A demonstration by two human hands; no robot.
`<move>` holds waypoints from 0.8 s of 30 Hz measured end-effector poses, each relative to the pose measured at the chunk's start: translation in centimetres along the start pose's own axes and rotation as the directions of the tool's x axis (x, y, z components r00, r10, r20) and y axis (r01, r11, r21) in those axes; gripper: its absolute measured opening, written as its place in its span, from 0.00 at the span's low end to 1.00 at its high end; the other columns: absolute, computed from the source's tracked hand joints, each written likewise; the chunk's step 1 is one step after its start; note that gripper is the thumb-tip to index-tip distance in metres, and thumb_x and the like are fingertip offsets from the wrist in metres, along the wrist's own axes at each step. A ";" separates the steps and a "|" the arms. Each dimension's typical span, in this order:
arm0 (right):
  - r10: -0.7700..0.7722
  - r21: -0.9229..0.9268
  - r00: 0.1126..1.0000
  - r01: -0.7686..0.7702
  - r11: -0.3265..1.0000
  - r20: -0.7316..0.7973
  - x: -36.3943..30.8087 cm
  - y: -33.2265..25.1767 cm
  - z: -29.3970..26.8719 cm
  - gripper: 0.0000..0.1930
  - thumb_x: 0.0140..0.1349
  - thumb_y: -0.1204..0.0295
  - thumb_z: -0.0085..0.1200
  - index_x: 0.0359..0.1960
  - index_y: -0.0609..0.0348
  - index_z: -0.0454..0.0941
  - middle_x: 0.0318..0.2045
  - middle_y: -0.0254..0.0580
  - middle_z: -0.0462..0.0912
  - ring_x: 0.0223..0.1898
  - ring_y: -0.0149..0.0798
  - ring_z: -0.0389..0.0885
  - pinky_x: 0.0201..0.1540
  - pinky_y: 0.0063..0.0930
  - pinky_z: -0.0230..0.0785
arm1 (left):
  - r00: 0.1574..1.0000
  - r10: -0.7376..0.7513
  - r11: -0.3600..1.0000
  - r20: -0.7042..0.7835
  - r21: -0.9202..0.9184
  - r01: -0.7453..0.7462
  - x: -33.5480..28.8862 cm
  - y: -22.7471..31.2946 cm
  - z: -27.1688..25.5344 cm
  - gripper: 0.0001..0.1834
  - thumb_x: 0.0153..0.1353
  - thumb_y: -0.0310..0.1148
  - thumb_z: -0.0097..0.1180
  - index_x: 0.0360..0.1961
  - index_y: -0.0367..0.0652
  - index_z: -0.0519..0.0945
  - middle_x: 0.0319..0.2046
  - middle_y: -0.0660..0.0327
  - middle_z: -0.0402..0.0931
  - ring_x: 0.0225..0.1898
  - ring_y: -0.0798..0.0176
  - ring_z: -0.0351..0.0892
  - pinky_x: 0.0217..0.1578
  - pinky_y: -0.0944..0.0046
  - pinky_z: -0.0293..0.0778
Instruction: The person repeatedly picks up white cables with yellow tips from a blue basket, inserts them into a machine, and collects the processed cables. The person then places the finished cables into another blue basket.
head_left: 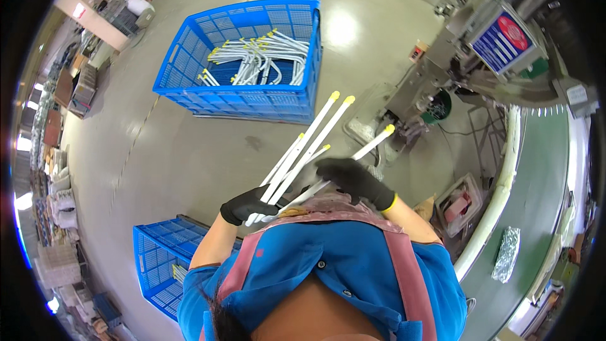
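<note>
My left hand (250, 204), in a black glove, is closed around several slim white tubes (307, 155) with yellow tips. They slant up and away to the right, and their lower ends poke out below the fist. My right hand (355, 182), also black-gloved and slightly smeared by motion, is closed over another white tube (372, 144). That tube's yellow tip points to the far right, and its lower part runs down toward my left hand. The fingertips of the right hand are partly hidden.
Ahead stands a blue plastic crate (252, 96) holding many bent white tubes (259, 57). A second blue crate (165, 259) is at the lower left. A metal machine (435, 57) stands at the right, beside a green conveyor belt (536, 196) carrying a silvery packet (507, 254). A tub (470, 215) sits below.
</note>
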State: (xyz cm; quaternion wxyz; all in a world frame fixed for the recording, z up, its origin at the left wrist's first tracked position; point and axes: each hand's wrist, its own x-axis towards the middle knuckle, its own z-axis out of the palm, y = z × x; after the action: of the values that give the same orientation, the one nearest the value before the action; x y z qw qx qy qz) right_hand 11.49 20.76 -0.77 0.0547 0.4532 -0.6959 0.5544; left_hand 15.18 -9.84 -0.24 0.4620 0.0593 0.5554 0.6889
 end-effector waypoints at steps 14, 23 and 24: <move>0.566 -0.279 0.701 -0.702 0.655 -0.434 -9.9 -1.0 -21.6 0.20 0.57 0.62 0.56 0.47 0.61 0.73 0.32 0.49 0.80 0.31 0.43 0.79 0.35 0.32 0.70 | 0.977 -0.187 0.947 0.099 0.283 0.152 6.8 2.9 10.0 0.43 0.39 0.31 0.67 0.60 0.33 0.64 0.57 0.52 0.67 0.56 0.59 0.67 0.59 0.64 0.56; 0.805 0.280 0.557 -0.755 0.593 -0.203 -14.4 -1.2 -31.3 0.21 0.62 0.62 0.49 0.55 0.54 0.71 0.47 0.34 0.78 0.44 0.31 0.77 0.45 0.27 0.70 | 0.974 -0.133 0.988 0.184 0.106 0.114 9.2 3.2 12.2 0.42 0.46 0.36 0.67 0.61 0.32 0.62 0.57 0.52 0.66 0.56 0.59 0.66 0.59 0.64 0.57; 0.826 0.350 0.523 -0.749 0.563 -0.209 -14.9 -0.4 -30.4 0.23 0.62 0.57 0.49 0.56 0.54 0.70 0.48 0.33 0.77 0.46 0.31 0.76 0.46 0.28 0.71 | 0.979 -0.103 0.988 0.179 0.130 0.080 9.2 3.4 12.1 0.42 0.47 0.37 0.67 0.61 0.32 0.62 0.54 0.54 0.68 0.52 0.63 0.68 0.54 0.66 0.61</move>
State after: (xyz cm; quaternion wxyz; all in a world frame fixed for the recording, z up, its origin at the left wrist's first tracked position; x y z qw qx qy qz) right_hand 7.44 54.21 2.43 -0.1302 -0.0169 -0.7386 0.6613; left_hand 15.21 5.40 3.10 0.5383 0.1255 0.5534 0.6231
